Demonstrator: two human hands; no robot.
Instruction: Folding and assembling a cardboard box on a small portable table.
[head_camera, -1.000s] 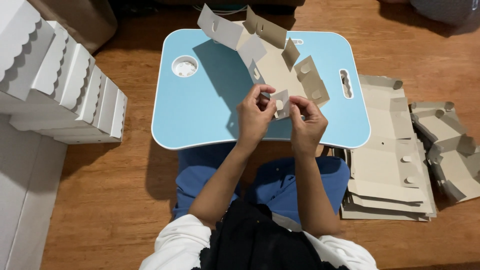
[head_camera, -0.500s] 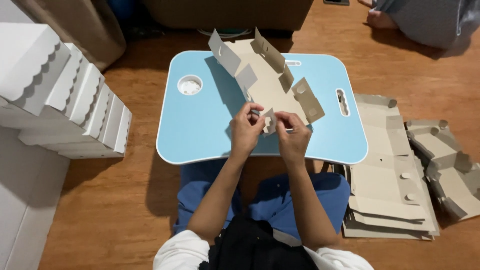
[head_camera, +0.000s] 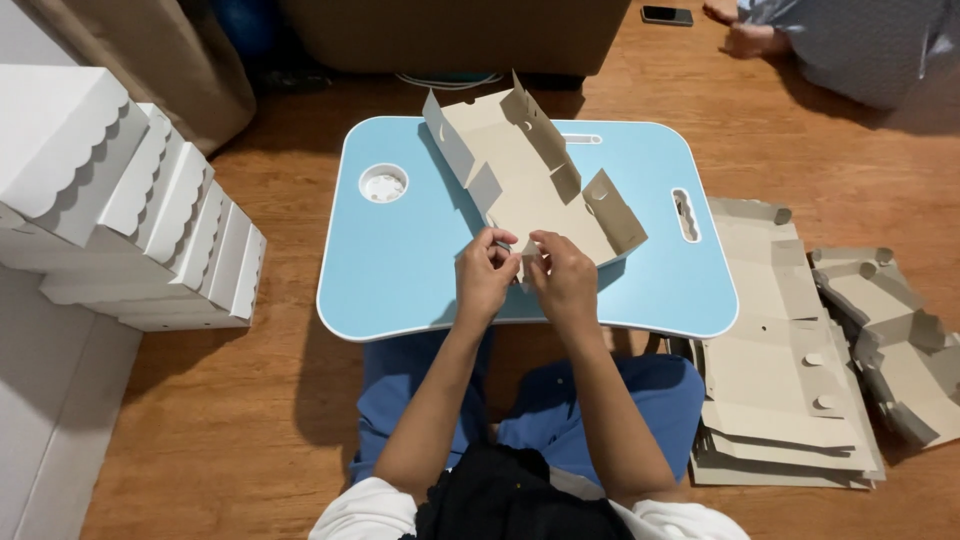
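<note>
Box flap: your left hand (head_camera: 484, 277) and right hand (head_camera: 566, 283) hide the cardboard box blank's (head_camera: 530, 180) near corner.
Person (head_camera: 850, 45) opposite: cut off by the top edge.
Finished white boxes (head_camera: 120, 210): cut off at left.

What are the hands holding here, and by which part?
Both the left hand and right hand pinch the cardboard box blank by its near-edge flap.

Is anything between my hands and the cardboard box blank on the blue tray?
Nothing visible. Both the left hand and right hand already pinch the near flap of the blank on the tray.
</note>
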